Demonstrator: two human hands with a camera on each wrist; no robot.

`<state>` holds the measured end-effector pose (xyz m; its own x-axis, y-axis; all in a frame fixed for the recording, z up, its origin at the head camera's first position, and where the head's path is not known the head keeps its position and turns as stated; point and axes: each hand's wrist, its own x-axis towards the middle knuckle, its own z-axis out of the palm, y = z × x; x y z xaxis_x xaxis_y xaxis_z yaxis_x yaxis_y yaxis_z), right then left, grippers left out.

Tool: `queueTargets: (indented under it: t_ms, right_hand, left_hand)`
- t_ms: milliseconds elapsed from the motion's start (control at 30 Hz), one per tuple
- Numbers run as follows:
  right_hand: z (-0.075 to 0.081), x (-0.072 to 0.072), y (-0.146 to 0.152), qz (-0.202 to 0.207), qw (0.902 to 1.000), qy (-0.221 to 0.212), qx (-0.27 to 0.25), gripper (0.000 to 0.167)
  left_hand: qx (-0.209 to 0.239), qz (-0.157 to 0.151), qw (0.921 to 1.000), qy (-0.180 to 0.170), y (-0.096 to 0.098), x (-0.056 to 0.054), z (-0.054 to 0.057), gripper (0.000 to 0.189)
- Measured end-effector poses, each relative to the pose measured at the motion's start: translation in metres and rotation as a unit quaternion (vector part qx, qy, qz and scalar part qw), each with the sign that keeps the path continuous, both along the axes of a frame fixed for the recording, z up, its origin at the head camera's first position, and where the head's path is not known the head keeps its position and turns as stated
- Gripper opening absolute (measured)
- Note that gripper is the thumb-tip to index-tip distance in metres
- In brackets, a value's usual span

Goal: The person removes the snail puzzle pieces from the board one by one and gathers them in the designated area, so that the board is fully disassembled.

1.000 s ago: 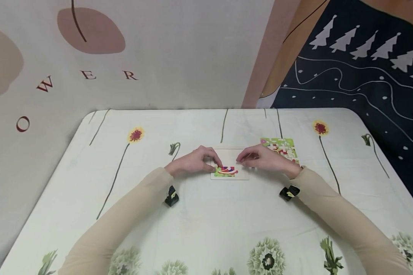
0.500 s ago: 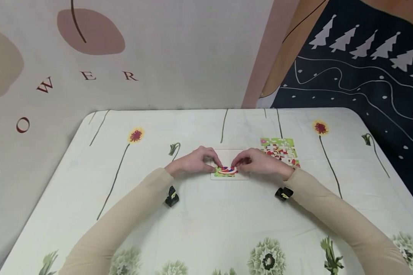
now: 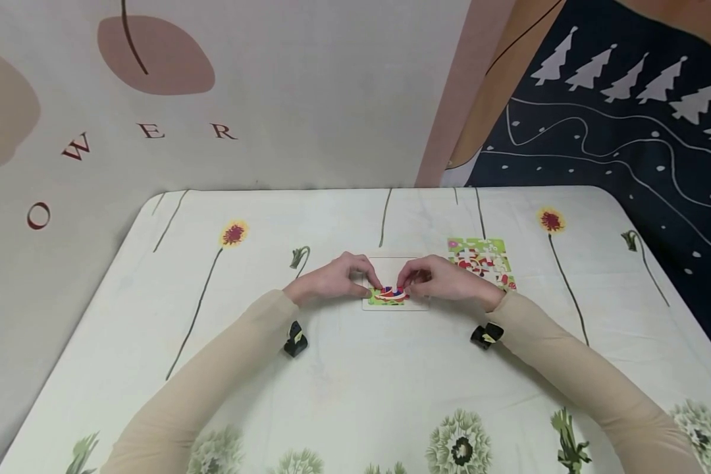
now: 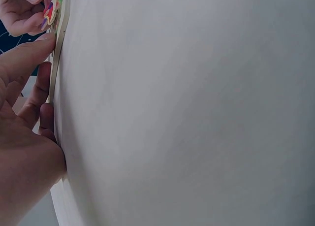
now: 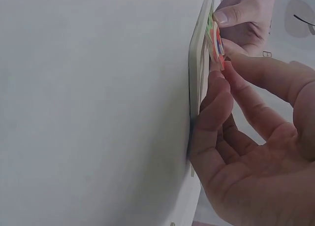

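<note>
In the head view, a pale puzzle board point(image 3: 385, 266) lies on the cloth, with green, red and blue puzzle pieces point(image 3: 390, 300) along its near edge. My left hand point(image 3: 338, 275) rests at the left side of the board, thumb and index finger closed on the left end of these pieces. From the other side my right hand point(image 3: 441, 276) pinches the right end of a red and blue puzzle piece point(image 5: 218, 46). The right wrist view shows this piece tilted up from the board. Fingertips of both hands hide parts of it.
Just behind my right hand lies a second patch of colourful puzzle pieces point(image 3: 484, 253), green with red and white. A white flower-printed cloth point(image 3: 355, 388) covers the table. A patterned curtain point(image 3: 332, 99) hangs at the table's back edge.
My right hand has moved left and down onto the right end of the red and blue puzzle piece, uncovering more of the patch behind it. My left hand has stayed in place.
</note>
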<state>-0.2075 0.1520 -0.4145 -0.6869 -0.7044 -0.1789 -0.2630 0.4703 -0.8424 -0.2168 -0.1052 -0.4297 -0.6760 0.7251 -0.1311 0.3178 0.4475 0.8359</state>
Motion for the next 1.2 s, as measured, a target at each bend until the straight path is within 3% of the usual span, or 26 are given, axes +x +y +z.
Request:
queueTargets:
  t_ms: [700,1200]
  right_hand:
    - [-0.002,0.000,-0.005,-0.015,0.9991,-0.032,-0.026,0.012]
    - [-0.003,-0.004,0.013,-0.047,0.9978,-0.042,-0.021,0.013]
  left_hand:
    - [0.013,-0.004,0.9999,-0.004,-0.002,0.000,0.000,0.020]
    - [0.006,-0.008,0.9999,-0.004,0.000,-0.001,-0.001,0.020]
